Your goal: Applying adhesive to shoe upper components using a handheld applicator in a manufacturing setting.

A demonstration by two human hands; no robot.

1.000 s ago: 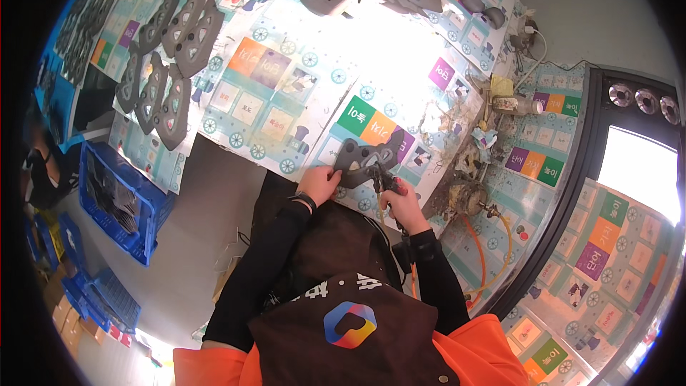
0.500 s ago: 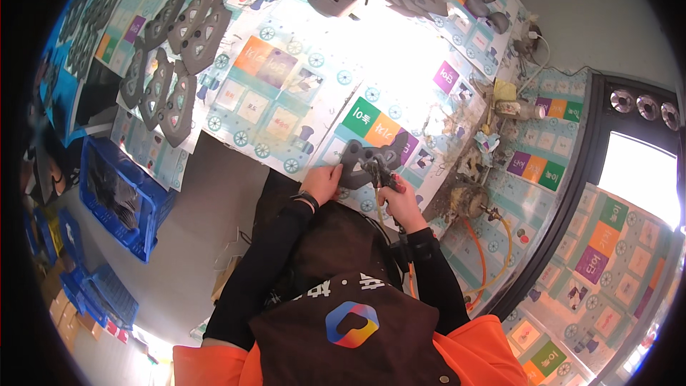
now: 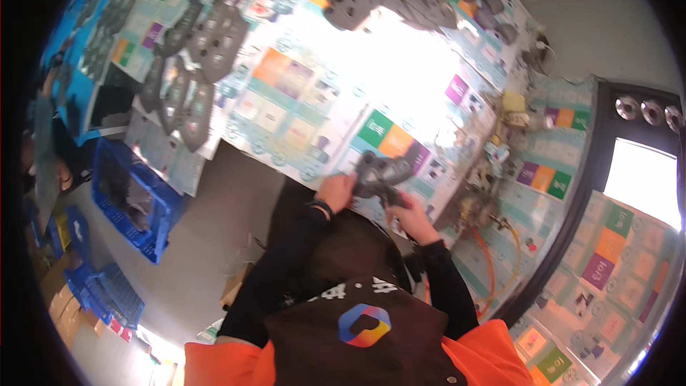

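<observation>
Touching left-hand fingers (image 3: 349, 181) is a grey piece (image 3: 386, 171).

The piece (image 3: 400, 171) is grey, the crate (image 3: 168, 216) blue, the apron (image 3: 307, 339) brown.

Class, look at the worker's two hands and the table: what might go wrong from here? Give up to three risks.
1. The left hand grips the gray part close to the dark handheld tool in the right hand, so a slip might hurt it.
2. The part is near the front edge of the table; a loosened grip could let it fall.
3. Strong glare on the tabletop might hide details.
</observation>
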